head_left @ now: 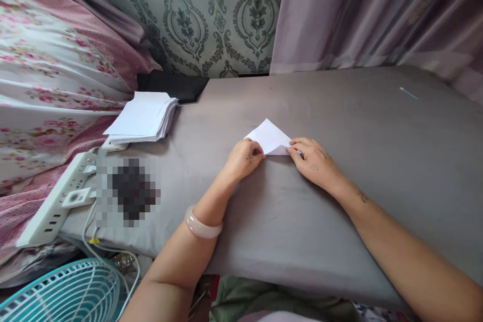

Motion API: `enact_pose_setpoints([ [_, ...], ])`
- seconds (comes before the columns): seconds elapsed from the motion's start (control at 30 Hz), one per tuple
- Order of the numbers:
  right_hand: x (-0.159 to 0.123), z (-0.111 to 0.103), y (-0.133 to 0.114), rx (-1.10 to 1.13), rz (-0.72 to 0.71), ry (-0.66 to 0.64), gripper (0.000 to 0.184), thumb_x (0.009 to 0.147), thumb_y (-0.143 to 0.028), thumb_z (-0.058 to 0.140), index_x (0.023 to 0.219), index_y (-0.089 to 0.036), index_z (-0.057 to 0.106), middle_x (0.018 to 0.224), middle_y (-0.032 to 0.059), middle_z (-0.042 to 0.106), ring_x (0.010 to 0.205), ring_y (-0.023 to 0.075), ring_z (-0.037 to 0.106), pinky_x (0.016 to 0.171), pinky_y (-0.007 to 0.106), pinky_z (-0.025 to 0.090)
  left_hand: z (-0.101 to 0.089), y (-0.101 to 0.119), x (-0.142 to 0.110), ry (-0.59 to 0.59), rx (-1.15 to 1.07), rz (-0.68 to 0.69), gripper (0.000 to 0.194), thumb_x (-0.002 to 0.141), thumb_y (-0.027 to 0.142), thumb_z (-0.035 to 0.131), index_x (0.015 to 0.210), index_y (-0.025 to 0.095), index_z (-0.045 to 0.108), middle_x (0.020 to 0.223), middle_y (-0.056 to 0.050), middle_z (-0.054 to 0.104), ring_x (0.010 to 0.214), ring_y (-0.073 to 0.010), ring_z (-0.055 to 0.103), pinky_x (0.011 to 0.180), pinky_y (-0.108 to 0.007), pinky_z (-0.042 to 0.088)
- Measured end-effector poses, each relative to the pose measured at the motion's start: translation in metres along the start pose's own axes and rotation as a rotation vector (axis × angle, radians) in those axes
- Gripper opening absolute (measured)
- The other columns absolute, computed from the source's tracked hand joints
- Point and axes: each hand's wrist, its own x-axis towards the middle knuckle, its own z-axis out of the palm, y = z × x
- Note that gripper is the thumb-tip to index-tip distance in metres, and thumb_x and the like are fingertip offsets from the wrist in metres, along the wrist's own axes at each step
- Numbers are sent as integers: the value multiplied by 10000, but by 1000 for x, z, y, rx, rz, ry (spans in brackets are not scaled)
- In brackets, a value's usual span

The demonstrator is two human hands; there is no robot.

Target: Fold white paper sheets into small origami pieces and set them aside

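Observation:
A small white sheet of paper (269, 136) lies in the middle of the grey-covered table, one corner pointing away from me. Its near edge is turned up in a fold. My left hand (245, 157) pinches the paper's left corner between thumb and fingers. At the opposite corner, my right hand (311, 160) grips the paper between thumb and forefinger. The fingertips hide both side corners. A pale bangle (203, 224) circles my left wrist.
To the left sits a stack of white paper (141, 118), with a black flat item (173, 85) behind it. A power strip (56, 201) with plugs and cables lies at the left edge, above a teal fan (68, 292). A cotton swab (409, 93) rests far right.

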Motion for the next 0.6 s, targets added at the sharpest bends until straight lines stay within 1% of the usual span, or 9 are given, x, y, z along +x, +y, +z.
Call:
enact_pose_setpoints([
  [0.1, 2, 5, 1, -14, 18, 30, 365, 954, -351, 378, 870, -193, 697, 1126, 106, 657, 1008, 253, 584, 907, 418, 458, 2, 2, 1, 9, -11, -42, 105, 805, 207, 615, 788, 175, 713, 902, -64, 662, 812, -181, 613, 770, -311, 498],
  [0.23, 5, 10, 4, -46, 42, 71, 344, 943, -363, 400, 815, -191, 669, 1074, 123, 646, 961, 258, 577, 880, 426, 455, 5, 2, 3, 15, -4, -70, 135, 829, 207, 593, 800, 161, 717, 905, -83, 655, 847, -193, 610, 819, -336, 494],
  [0.4, 7, 14, 4, -103, 62, 99, 303, 924, -356, 433, 773, -190, 637, 1014, 132, 627, 951, 270, 558, 850, 423, 459, 13, 1, 2, 94, -11, -146, 119, 824, 234, 617, 819, 144, 695, 1007, -113, 609, 904, -198, 599, 866, -355, 490],
  [0.47, 6, 15, 4, -128, 74, 117, 287, 913, -355, 445, 770, -190, 631, 996, 134, 620, 926, 273, 546, 847, 434, 460, 15, 1, 2, 109, -31, -174, 116, 821, 247, 621, 805, 150, 682, 1012, -108, 596, 911, -197, 597, 869, -360, 493],
  [0.6, 6, 17, 2, -145, 73, 143, 268, 896, -353, 456, 752, -198, 621, 969, 131, 603, 900, 272, 531, 860, 447, 457, 16, 1, 2, 110, -41, -172, 128, 831, 258, 608, 775, 158, 664, 987, -98, 588, 941, -204, 587, 883, -368, 488],
])
